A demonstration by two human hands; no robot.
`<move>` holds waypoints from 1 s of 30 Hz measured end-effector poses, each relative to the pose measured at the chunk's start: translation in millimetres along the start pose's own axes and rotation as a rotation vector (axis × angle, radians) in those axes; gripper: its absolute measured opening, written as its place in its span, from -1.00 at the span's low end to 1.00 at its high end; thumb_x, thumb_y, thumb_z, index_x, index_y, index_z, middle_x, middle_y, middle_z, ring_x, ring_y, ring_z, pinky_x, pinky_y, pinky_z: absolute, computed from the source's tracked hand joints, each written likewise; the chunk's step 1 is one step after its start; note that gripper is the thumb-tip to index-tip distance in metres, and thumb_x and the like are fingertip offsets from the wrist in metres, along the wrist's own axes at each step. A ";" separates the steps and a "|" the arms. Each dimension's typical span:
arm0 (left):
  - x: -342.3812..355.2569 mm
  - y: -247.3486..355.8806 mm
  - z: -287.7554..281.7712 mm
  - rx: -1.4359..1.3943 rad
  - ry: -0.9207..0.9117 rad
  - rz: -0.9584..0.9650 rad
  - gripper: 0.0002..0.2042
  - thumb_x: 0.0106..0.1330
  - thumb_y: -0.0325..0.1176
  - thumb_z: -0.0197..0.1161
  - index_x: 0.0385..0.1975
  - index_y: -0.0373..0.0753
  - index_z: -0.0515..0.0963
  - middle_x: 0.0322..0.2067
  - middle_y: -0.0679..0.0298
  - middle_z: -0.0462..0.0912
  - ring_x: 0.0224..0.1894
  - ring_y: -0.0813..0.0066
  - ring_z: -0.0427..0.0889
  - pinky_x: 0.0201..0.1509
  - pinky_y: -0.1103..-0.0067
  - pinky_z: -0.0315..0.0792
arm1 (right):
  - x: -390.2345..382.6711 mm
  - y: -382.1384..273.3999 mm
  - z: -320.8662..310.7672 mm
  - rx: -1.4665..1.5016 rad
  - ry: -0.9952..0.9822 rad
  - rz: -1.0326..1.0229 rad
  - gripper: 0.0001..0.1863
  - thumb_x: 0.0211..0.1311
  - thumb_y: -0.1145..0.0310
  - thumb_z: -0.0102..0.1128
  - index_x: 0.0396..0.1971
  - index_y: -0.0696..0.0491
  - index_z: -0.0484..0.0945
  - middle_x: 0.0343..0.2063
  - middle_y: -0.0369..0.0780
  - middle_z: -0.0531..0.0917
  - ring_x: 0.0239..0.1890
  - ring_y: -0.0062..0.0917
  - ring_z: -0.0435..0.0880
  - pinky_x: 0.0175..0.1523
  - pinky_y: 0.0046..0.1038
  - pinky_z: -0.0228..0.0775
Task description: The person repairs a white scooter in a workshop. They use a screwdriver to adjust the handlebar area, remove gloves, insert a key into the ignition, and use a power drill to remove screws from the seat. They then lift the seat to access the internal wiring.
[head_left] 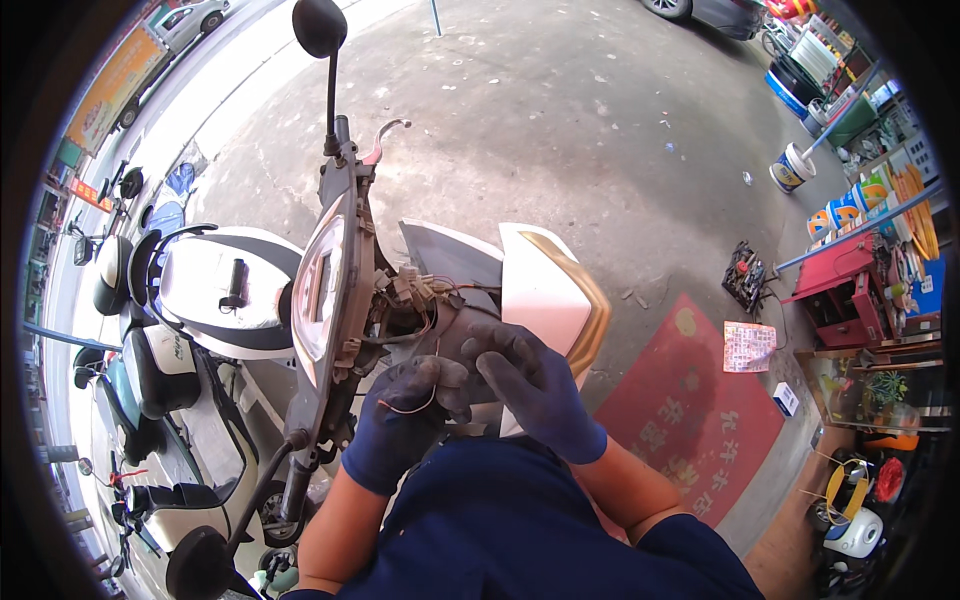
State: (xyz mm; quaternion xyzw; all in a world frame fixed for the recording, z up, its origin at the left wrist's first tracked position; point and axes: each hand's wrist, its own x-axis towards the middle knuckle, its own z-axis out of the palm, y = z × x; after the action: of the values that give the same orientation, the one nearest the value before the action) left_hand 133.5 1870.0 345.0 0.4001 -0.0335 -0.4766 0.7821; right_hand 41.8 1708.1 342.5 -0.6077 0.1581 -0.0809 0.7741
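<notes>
I stand over the opened front of a scooter, wearing dark blue gloves with black palms and fingers. My left hand (403,428) is closed in a pinch on a thin reddish wire (410,411) that curves across its fingers. Close beside it, my right hand (545,390) has thumb and fingers bent and apart, with nothing visible between them. Just beyond both hands lies a bundle of exposed wiring and connectors (410,290), behind the headlight panel (325,285). A white and gold body panel (550,300) sits right of the wiring. My fingers partly hide the wire's ends.
A round mirror (320,28) and a red brake lever (385,138) rise at the far side. Another white scooter (215,280) stands at left. To the right are a red mat (680,420), a red cabinet (845,285), a bucket (792,168) and a small black device (745,275).
</notes>
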 end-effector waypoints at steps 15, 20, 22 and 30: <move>-6.9 -2.6 2.7 -0.147 -0.266 -0.192 -0.61 0.40 -0.08 0.09 -0.42 -0.37 0.53 -0.57 0.24 0.47 -0.50 0.42 0.47 -0.42 0.58 0.33 | 11.7 -17.5 -1.3 -0.223 -0.230 -0.052 -0.85 0.41 0.37 0.05 -0.28 0.16 0.46 -0.39 -0.28 0.59 -0.33 -0.65 0.54 -0.16 -0.53 0.43; -13.2 23.1 26.3 0.756 0.073 0.051 -0.75 0.29 -0.26 0.25 -0.46 -0.35 0.61 -0.51 0.33 0.52 -0.49 0.54 0.47 -0.40 0.59 0.33 | 9.5 -12.7 -3.1 -0.509 -0.111 -0.245 -0.86 0.40 0.41 0.02 -0.30 0.19 0.45 -0.46 -0.21 0.59 -0.42 -0.62 0.54 -0.25 -0.47 0.44; -10.8 15.9 28.3 0.949 0.124 0.285 -0.91 0.15 -0.42 0.35 -0.46 -0.31 0.64 -0.53 0.32 0.53 -0.51 0.52 0.46 -0.41 0.55 0.34 | 7.8 -11.4 -4.2 -0.513 -0.085 -0.196 -0.86 0.39 0.42 0.02 -0.30 0.20 0.45 -0.49 -0.20 0.58 -0.44 -0.61 0.55 -0.28 -0.47 0.43; -3.6 7.2 26.7 1.499 0.174 0.856 -0.90 0.09 -0.47 0.37 -0.40 -0.24 0.64 -0.55 0.28 0.56 -0.47 0.42 0.47 -0.42 0.47 0.35 | 10.3 -13.7 -16.3 -0.305 0.165 0.042 -0.84 0.39 0.41 0.04 -0.32 0.20 0.47 -0.54 -0.25 0.57 -0.48 -0.64 0.56 -0.32 -0.57 0.40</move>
State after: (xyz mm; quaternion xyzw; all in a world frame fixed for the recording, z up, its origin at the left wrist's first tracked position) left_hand 125.1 1858.5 369.1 0.7981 -0.4264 0.0389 0.4240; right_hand 46.8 1686.5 350.7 -0.7060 0.2440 -0.0893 0.6588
